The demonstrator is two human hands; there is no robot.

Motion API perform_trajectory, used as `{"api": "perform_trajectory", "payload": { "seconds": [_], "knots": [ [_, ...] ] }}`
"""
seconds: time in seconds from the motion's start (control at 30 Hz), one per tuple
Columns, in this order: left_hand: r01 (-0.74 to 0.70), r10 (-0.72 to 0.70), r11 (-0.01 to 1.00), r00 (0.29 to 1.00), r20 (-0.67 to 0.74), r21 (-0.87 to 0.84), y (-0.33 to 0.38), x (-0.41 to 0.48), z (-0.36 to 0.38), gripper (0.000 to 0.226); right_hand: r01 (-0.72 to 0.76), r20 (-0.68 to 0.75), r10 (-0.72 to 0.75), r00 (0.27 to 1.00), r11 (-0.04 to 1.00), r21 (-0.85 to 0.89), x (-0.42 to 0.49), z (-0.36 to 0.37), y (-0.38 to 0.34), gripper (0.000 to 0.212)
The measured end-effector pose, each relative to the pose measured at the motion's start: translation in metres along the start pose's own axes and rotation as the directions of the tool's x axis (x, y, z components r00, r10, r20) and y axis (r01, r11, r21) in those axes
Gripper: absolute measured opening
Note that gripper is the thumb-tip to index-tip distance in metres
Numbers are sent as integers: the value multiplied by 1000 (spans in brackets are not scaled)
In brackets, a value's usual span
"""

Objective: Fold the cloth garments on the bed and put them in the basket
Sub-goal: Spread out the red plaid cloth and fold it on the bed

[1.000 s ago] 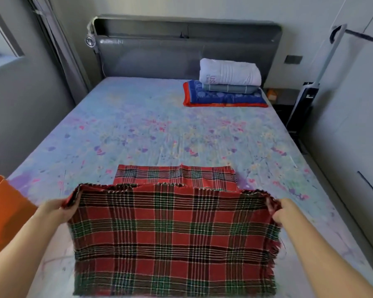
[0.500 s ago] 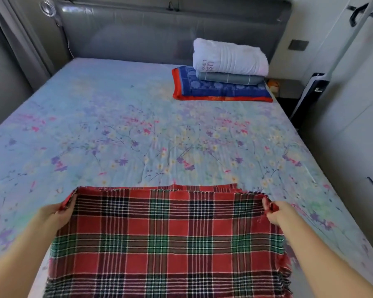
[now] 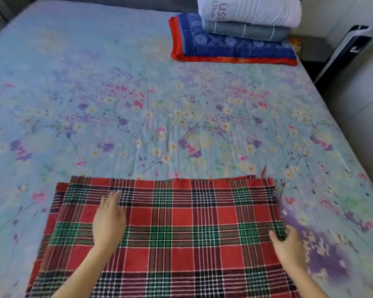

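Plaid cloth [image 3: 181, 229] flat on bed [image 3: 138, 104]; left hand [image 3: 109, 222] pressing flat-fingered, right hand [image 3: 288, 246] pinching cloth's right edge.

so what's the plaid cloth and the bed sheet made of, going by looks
Plaid cloth: looks like a woven, matte cotton-type fabric; the red, green and black checks are woven in and the far edge is frayed. Bed sheet: seems a thin, smooth printed fabric, with a floral pattern and fine creases; the fibre itself cannot be told.
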State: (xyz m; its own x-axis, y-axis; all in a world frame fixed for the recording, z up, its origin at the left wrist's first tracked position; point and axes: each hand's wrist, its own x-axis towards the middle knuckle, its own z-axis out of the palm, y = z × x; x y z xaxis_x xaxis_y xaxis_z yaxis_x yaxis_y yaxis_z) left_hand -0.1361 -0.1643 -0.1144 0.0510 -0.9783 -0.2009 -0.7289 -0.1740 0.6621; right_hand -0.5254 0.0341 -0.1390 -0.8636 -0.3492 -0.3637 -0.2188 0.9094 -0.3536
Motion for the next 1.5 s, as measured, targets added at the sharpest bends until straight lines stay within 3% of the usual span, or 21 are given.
{"api": "perform_trajectory", "payload": {
  "seconds": [0.07, 0.13, 0.2, 0.27, 0.33, 0.4, 0.43, 0.53, 0.6, 0.73, 0.8, 0.87, 0.97, 1.03, 1.13, 1.2, 1.27, 1.33, 1.4, 1.5],
  "knots": [
    [-167, 69, 924, 957, 280, 345, -15, -34, 25, 43, -25, 29, 26, 999, 998, -54, -11, -4, 42, 59],
    [-238, -15, 860, 872, 490, 451, -29, -60, 43, 49, 23, 145, -11, 989, 996, -83, -11, -5, 88, 66],
    [-216, -113, 822, 844, 524, 526, -45, -82, 58, 63, 16, 323, -11, 946, 1000, -13, -10, -2, 133, 81],
    [-192, -176, 762, 858, 483, 618, -48, -102, 53, 61, -46, 488, 19, 873, 998, 45, -21, -7, 153, 105],
    [-161, -174, 745, 890, 421, 648, -49, -120, 45, 53, -45, 564, -9, 825, 996, 82, -36, -13, 167, 121],
    [-157, -146, 735, 913, 380, 660, -63, -143, 34, 54, -11, 593, -30, 805, 998, 65, -70, -26, 159, 124],
    [-130, -188, 721, 908, 373, 680, -70, -146, 31, 55, -8, 584, -9, 812, 1000, 27, -78, -29, 154, 114],
    [-26, -332, 730, 860, 388, 683, -86, -180, 3, 56, -130, 536, 109, 837, 992, 2, -110, -56, 132, 47],
    [-3, -358, 741, 844, 399, 671, -108, -202, -14, 58, -90, 570, 67, 819, 996, 11, -123, -70, 119, 42],
    [-52, -321, 801, 804, 501, 597, -136, -232, -40, 59, 212, 540, -165, 826, 977, -27, -168, -93, 70, 39],
    [-37, -279, 844, 822, 497, 534, -141, -240, -56, 55, 322, 547, -264, 795, 947, -10, -204, -94, 26, 34],
    [70, -272, 899, 862, 427, 432, -145, -245, -72, 45, 427, 514, -368, 775, 904, 4, -239, -85, -21, 31],
    [373, -379, 925, 885, 270, 76, -161, -243, -99, 28, 617, 505, -499, 704, 782, -89, -308, -54, -92, 58],
    [570, -505, 773, 819, 273, -278, -173, -235, -117, 22, 725, 548, -572, 610, 682, -94, -359, -27, -130, 64],
    [650, -558, 458, 741, 373, -606, -190, -221, -151, 17, 805, 578, -628, 521, 587, -87, -437, 29, -173, 63],
    [684, -581, 374, 699, 416, -626, -207, -211, -172, 24, 839, 638, -612, 468, 533, -104, -478, 82, -180, 75],
    [734, -613, 354, 650, 449, -580, -230, -204, -181, 34, 873, 772, -499, 394, 465, -145, -505, 131, -170, 85],
    [774, -641, 392, 618, 456, -498, -255, -199, -183, 39, 874, 859, -348, 375, 443, -202, -520, 172, -150, 78],
    [768, -633, 475, 637, 440, -429, -262, -198, -180, 34, 825, 843, -336, 420, 529, -200, -518, 189, -124, 58],
    [688, -534, 640, 719, 446, -343, -264, -204, -177, 10, 721, 650, -451, 611, 657, -222, -499, 186, -82, 37]
  ]
}}
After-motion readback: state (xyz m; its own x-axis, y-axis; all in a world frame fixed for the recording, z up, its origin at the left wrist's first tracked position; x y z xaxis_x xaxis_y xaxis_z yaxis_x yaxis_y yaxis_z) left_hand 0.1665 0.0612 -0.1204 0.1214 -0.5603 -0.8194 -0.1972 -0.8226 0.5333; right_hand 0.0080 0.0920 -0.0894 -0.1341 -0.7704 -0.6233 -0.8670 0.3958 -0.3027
